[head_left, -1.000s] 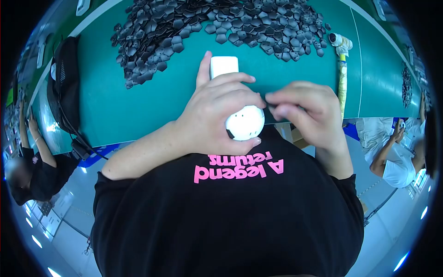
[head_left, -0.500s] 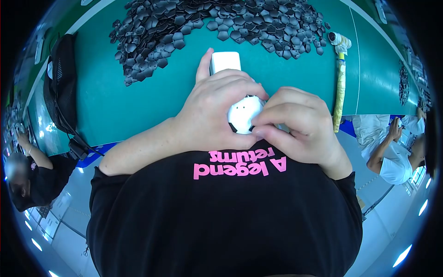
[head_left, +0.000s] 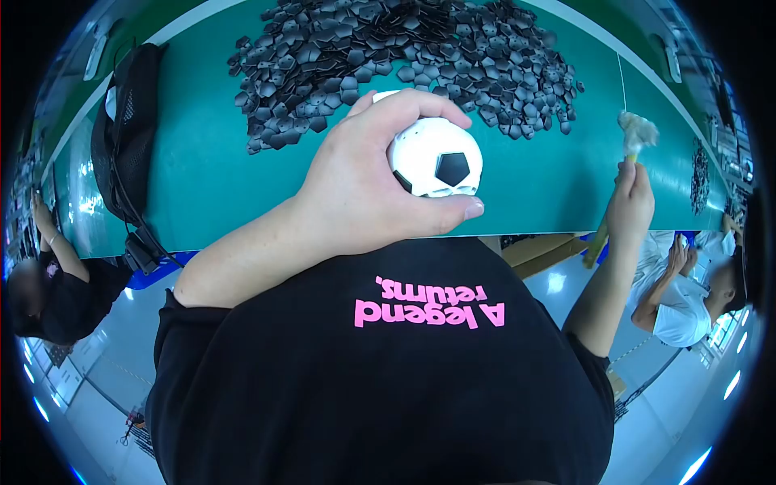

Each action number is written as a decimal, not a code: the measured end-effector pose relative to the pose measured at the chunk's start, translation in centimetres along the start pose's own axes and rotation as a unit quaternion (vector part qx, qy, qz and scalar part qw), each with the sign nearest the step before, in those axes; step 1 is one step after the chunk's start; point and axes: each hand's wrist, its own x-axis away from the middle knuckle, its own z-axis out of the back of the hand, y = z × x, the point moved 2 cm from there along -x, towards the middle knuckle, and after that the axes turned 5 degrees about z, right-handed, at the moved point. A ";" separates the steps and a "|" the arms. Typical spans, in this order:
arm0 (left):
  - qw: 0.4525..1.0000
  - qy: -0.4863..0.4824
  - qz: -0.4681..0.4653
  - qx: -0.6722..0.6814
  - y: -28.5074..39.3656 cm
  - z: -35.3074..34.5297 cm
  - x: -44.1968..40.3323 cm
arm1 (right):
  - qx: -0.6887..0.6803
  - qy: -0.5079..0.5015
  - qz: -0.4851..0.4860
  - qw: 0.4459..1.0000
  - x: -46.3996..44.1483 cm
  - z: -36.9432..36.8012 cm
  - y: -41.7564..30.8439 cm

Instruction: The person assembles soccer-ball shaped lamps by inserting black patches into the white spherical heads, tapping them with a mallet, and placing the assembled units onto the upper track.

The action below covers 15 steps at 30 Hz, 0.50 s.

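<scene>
My left hand (head_left: 364, 162) is wrapped around a small white toy soccer ball (head_left: 420, 149) with black pentagon patches, thumb below and fingers over the top. One black pentagon faces up toward the right. Behind this hand, a sliver of a white block (head_left: 383, 95) shows; the rest is hidden. Off to the right, my right hand (head_left: 630, 202) is closed on the yellow handle of a hammer (head_left: 638, 133). The hammer's pale, wrapped-looking head is blurred and points away from me, over the green table.
A large heap of black pentagon pieces (head_left: 323, 73) spreads over the far side of the green table (head_left: 202, 178). A black mesh bag (head_left: 129, 137) with a cable lies at the left. People sit at both sides, one in a white shirt (head_left: 683, 311). Cardboard (head_left: 546, 255) shows below the table edge.
My right hand has left the ball and moved right to grasp the hammer, which is now lifted. The ball has turned in my left hand, bringing a black pentagon into view.
</scene>
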 end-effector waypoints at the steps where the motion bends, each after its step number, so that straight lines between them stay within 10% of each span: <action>1: 1.000 0.015 0.018 0.016 0.2 0.0 0.0 | -0.002 0.002 0.002 1.000 0.8 1.0 -1.3; 5: 0.999 0.012 0.041 -0.013 1.2 0.3 -0.2 | -0.142 -0.163 0.306 0.927 5.0 5.4 -12.5; 15: 0.970 0.066 -0.076 -0.223 3.6 1.4 0.1 | -0.155 -0.111 0.392 0.900 5.1 4.8 -15.4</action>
